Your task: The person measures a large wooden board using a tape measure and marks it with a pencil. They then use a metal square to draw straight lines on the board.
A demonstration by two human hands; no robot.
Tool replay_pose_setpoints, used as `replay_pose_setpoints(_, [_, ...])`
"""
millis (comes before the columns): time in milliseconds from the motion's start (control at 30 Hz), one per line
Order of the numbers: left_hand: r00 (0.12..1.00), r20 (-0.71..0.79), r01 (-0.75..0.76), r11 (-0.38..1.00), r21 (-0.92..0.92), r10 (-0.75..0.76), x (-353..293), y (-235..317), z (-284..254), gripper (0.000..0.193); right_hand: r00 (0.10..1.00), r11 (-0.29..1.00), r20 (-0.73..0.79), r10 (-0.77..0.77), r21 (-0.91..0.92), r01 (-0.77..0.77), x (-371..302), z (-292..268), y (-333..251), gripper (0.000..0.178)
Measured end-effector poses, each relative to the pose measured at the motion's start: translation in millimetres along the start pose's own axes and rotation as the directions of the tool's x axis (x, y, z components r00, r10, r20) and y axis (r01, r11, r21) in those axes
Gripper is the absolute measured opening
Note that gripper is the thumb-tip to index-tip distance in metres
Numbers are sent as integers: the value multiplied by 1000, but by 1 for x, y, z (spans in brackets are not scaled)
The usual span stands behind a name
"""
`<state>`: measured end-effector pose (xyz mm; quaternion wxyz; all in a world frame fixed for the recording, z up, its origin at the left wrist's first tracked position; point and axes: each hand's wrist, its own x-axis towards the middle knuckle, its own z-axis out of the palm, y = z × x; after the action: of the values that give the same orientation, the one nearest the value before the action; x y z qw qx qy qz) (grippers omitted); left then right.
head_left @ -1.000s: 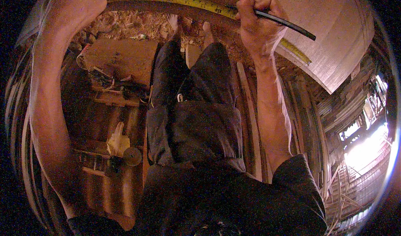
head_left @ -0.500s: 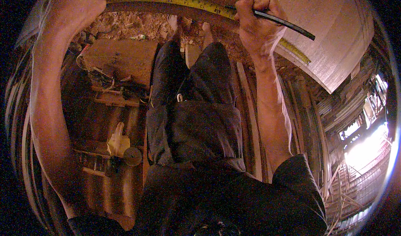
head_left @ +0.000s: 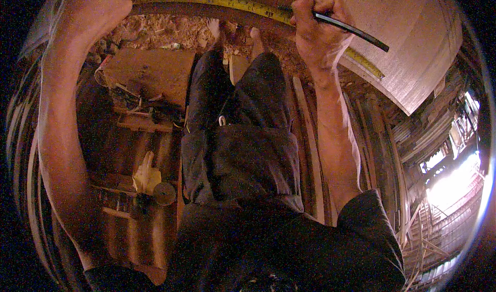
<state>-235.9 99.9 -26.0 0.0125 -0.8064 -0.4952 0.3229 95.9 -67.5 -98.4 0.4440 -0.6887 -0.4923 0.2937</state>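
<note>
A yellow measuring tape (head_left: 222,1) stretches in a shallow arc along the edge of a pale wooden board (head_left: 403,49). My left hand (head_left: 95,5) is closed at the tape's left end, its thumb and finger tips against it; the tape's case is not visible. My right hand (head_left: 323,28) makes a fist over the tape on the board, gripping a slim dark pencil (head_left: 356,30) whose back end sticks out to the right. Beyond my right wrist, more of the tape shows on the board.
Wood shavings (head_left: 144,28) and my bare feet lie beneath the board. At left stands a wooden block (head_left: 150,75), with a shelf below holding a pale yellowish object (head_left: 147,175) and a round disc (head_left: 165,194). Long timber strips (head_left: 305,132) run at right, near a bright opening.
</note>
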Motion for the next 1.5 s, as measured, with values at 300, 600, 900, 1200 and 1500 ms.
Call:
replay_pose_setpoints(300, [999,40,20,999,-48,-18,-3,6,-11,39,995,964,22,-100,249,92,0,11,1,47])
replay_pose_setpoints(600, [999,31,32,998,-50,-31,-1,0,-2,41,998,984,-10,-63,164,64,-3,12,-1,46])
replay_pose_setpoints(900, [1000,2,-5,995,-102,5,-3,-3,-2,40,1000,998,-27,-4,63,5,-2,8,-4,35])
replay_pose_setpoints(1200, [1000,23,17,994,-109,-14,-2,0,-5,41,999,999,-39,-38,-13,37,-3,8,-4,32])
replay_pose_setpoints(1500, [999,-3,-38,998,-46,38,4,-8,6,40,995,980,-29,-97,-180,90,0,11,-26,36])
